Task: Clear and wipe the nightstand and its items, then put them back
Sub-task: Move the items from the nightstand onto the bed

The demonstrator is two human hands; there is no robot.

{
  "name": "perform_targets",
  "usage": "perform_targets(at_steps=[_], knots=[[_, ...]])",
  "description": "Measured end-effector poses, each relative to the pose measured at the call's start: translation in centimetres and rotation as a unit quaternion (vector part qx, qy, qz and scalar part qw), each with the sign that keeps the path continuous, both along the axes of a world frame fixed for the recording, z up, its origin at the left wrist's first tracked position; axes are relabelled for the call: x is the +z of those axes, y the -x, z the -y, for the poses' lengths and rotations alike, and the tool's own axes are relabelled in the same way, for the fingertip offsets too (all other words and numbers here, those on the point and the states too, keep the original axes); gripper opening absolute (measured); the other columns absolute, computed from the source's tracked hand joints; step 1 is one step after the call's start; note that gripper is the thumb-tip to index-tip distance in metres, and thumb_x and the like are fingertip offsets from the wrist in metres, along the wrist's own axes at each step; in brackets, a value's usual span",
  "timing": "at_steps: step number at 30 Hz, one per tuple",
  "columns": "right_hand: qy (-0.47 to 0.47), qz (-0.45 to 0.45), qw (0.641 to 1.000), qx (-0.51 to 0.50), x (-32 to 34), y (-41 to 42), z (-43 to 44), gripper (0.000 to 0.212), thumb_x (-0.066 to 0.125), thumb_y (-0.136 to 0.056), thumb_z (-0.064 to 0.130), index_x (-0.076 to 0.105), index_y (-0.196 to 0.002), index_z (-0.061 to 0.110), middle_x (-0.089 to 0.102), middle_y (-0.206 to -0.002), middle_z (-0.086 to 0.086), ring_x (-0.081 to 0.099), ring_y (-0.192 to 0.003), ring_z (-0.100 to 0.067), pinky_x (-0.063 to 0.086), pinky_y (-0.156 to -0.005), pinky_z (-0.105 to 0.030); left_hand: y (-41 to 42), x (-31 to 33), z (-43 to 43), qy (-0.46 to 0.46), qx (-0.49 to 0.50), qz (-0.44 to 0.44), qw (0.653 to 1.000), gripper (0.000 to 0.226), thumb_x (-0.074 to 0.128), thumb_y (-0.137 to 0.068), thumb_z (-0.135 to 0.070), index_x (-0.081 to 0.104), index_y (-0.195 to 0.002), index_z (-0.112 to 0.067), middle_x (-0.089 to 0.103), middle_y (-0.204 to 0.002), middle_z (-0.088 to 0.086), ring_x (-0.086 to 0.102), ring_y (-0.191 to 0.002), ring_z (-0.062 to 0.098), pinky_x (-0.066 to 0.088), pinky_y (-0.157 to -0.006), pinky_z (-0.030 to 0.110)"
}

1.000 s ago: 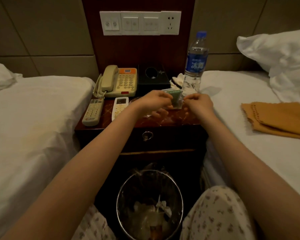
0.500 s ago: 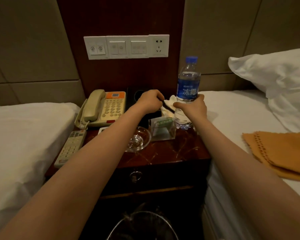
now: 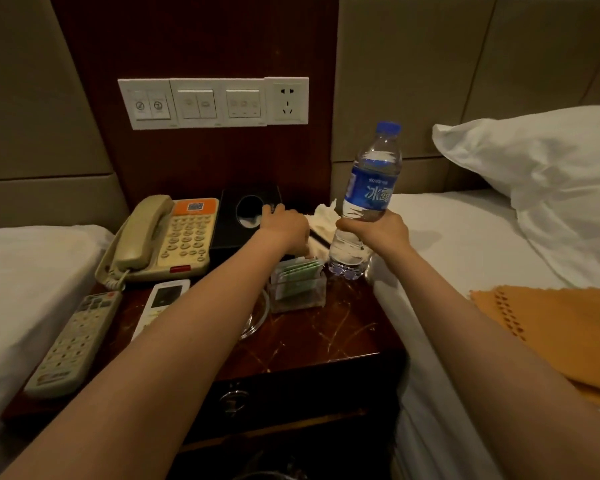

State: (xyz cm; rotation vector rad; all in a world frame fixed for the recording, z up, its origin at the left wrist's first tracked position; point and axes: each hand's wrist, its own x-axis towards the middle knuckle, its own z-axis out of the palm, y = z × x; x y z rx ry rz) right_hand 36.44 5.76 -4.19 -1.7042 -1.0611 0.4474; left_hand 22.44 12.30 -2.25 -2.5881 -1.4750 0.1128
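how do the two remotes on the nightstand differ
The grey remote is covered in rows of buttons; the white remote has a dark screen. The grey remote shows whole at the left edge; the white remote is partly hidden by the left forearm. Both lie flat, face up, on the nightstand.

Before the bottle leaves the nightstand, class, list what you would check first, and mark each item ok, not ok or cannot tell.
1. Right hand grips the bottle round its lower half: ok.
2. Blue cap on the bottle: ok.
3. Bottle upright: not ok, its top leans to the right.
4. Bottle base off the nightstand: cannot tell.
5. Left hand holding nothing: cannot tell; it is at the tissue box and its fingers are hidden.
6. Orange cloth lying ready on the right bed: ok.
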Motion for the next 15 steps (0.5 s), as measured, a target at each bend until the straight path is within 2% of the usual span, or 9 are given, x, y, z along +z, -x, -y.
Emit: perform_targets(at_steps=[2,4,5,7,9,11,13,15], knots=[[-0.006,-0.001,1.0,0.002,-0.1,-0.1,-0.1,0.033,0.078,-0.07,0.032,0.062,-0.098,0.024,0.064,-0.095,0.004,0.057,-0.086,-0.01,0.046,-0.08,-0.026,0.3,0.7,-0.1,0.041,-0.002,0.084,0.996,0.02,0.054,-0.09,-0.033,0.06,-0.094,-0.014,0.057,-0.103,0.008,0.05,-0.105,0.026,0.033,-0.1,0.043],[-0.01,0.007,1.0,0.002,-0.2,0.0,-0.3,0.037,0.078,-0.07,0.033,0.065,-0.103,0.022,0.065,-0.098,0.003,0.058,-0.088,-0.011,0.046,-0.081,-0.026,0.6,1.4,-0.3,0.071,-0.007,0.195,0.978,0.02,0.057,-0.087,-0.028,0.053,-0.073,-0.014,0.052,-0.079,0.003,0.05,-0.074,0.018,0.043,-0.073,0.031],[-0.009,0.013,1.0,0.002,-0.3,0.0,-0.4,0.04,0.078,-0.069,0.033,0.065,-0.105,0.02,0.067,-0.101,0.002,0.059,-0.09,-0.012,0.047,-0.082,-0.027,0.6,1.7,-0.5,0.07,-0.007,0.247,0.967,0.024,0.057,-0.086,-0.023,0.047,-0.066,-0.015,0.047,-0.071,0.001,0.045,-0.064,0.015,0.039,-0.058,0.026],[-0.006,0.026,1.0,0.005,-0.4,0.2,-0.5,0.044,0.079,-0.067,0.035,0.066,-0.107,0.02,0.069,-0.104,0.001,0.062,-0.095,-0.014,0.048,-0.085,-0.029,0.5,2.1,-0.6,0.044,-0.006,0.31,0.95,0.031,0.054,-0.084,-0.01,0.038,-0.058,-0.016,0.04,-0.063,0.0,0.038,-0.056,0.014,0.027,-0.048,0.023],[-0.003,0.034,0.999,0.012,-0.4,0.3,-0.6,0.044,0.079,-0.067,0.035,0.067,-0.106,0.02,0.068,-0.102,0.003,0.061,-0.094,-0.014,0.048,-0.083,-0.028,0.1,2.2,-0.7,0.016,-0.012,0.32,0.947,0.025,0.048,-0.086,-0.003,0.041,-0.064,-0.011,0.05,-0.072,0.006,0.046,-0.067,0.023,0.029,-0.052,0.024],[-0.002,0.037,0.999,0.018,-0.4,0.3,-0.7,0.043,0.079,-0.068,0.034,0.066,-0.107,0.02,0.064,-0.095,0.005,0.059,-0.09,-0.011,0.045,-0.08,-0.025,-0.6,2.1,-0.7,0.021,-0.018,0.31,0.95,0.01,0.044,-0.088,-0.002,0.048,-0.084,-0.01,0.058,-0.098,0.014,0.05,-0.082,0.027,0.033,-0.061,0.03],[-0.006,0.032,0.999,0.021,-0.4,0.1,-0.7,0.043,0.079,-0.068,0.034,0.066,-0.107,0.021,0.062,-0.093,0.007,0.058,-0.09,-0.01,0.046,-0.08,-0.025,-1.2,1.7,-0.9,0.063,-0.02,0.253,0.965,0.023,0.043,-0.089,-0.007,0.049,-0.111,-0.011,0.053,-0.117,0.016,0.048,-0.096,0.029,0.037,-0.071,0.033],[-0.011,0.02,0.999,0.026,-0.3,-0.2,-0.6,0.039,0.078,-0.068,0.033,0.065,-0.103,0.023,0.062,-0.092,0.007,0.059,-0.09,-0.011,0.048,-0.082,-0.027,-1.5,1.3,-0.9,0.094,-0.019,0.139,0.986,0.04,0.045,-0.09,-0.019,0.043,-0.13,-0.02,0.042,-0.132,0.018,0.038,-0.119,0.036,0.037,-0.091,0.04]])
